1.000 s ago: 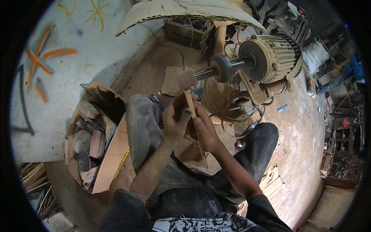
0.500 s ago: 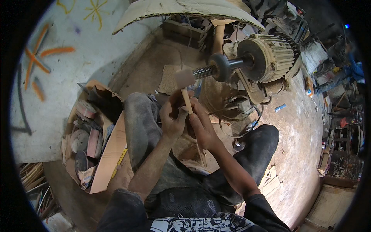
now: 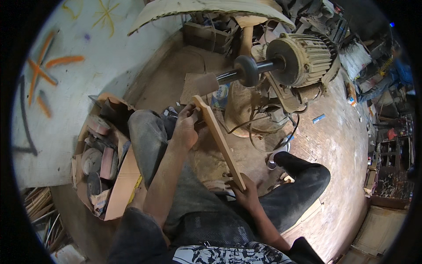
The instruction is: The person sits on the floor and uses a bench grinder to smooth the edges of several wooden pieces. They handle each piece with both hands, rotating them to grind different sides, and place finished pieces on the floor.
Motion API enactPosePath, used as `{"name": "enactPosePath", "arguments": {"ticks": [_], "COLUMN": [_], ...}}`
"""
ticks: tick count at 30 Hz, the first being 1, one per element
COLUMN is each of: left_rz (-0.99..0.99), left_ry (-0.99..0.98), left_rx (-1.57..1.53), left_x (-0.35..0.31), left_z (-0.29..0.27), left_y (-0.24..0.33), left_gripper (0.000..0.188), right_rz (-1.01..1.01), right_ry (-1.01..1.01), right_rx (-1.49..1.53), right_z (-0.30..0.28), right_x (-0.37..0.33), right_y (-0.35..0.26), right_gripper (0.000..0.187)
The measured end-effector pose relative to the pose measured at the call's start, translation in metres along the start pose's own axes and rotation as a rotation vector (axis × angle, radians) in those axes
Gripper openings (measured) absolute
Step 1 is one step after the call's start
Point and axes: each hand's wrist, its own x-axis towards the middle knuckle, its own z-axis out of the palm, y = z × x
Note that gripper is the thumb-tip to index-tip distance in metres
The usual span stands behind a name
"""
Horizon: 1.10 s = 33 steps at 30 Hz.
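A long, flat strip of pale wood (image 3: 218, 137) slants between my hands, its upper end narrowed and shaped. My left hand (image 3: 186, 127) grips it near that upper end, with fingers curled round the edge. At the lower end my right hand (image 3: 248, 194) is closed on the strip. Just above the wood's tip is a brownish sanding drum (image 3: 205, 83), its surface blurred; a small gap seems to separate them. The drum sits on a threaded shaft (image 3: 227, 77) running through a black round collar (image 3: 246, 71) to a dusty electric motor (image 3: 301, 60).
Left of my knee stands an open cardboard box (image 3: 121, 185) holding abrasive discs and blocks. A cardboard sheet (image 3: 211, 11) hangs over the far side. Black cables (image 3: 295, 130) loop below the motor stand. A blue packet (image 3: 319, 119) lies on the floor at right.
The wood has come back from the drum and turned its broad face up. My right hand has slid down to its lower end; my left hand has moved slightly left.
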Motion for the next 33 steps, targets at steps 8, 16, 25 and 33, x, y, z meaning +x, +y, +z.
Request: {"name": "enactPosePath", "arguments": {"ticks": [8,16,25,33], "left_rz": [0.111,0.115,-0.102,-0.031], "left_ry": [-0.241,-0.134,-0.042,-0.117], "left_rx": [-0.030,-0.030,-0.236,-0.183], "left_x": [0.011,0.059,0.119,0.103], "left_z": [0.021,0.004,-0.032,-0.059], "left_y": [0.000,0.020,-0.019,-0.029], "left_gripper": [0.033,0.028,0.034,0.023], "right_rz": [-0.293,-0.585,-0.527,-0.420], "right_ry": [0.631,0.535,0.372,0.405], "right_rx": [-0.121,-0.104,-0.015,-0.008], "right_z": [-0.014,-0.010,0.010,0.010], "right_x": [-0.034,0.046,0.140,0.133], "right_y": [-0.081,-0.106,-0.103,-0.114], "right_gripper": [0.018,0.022,0.014,0.018]}}
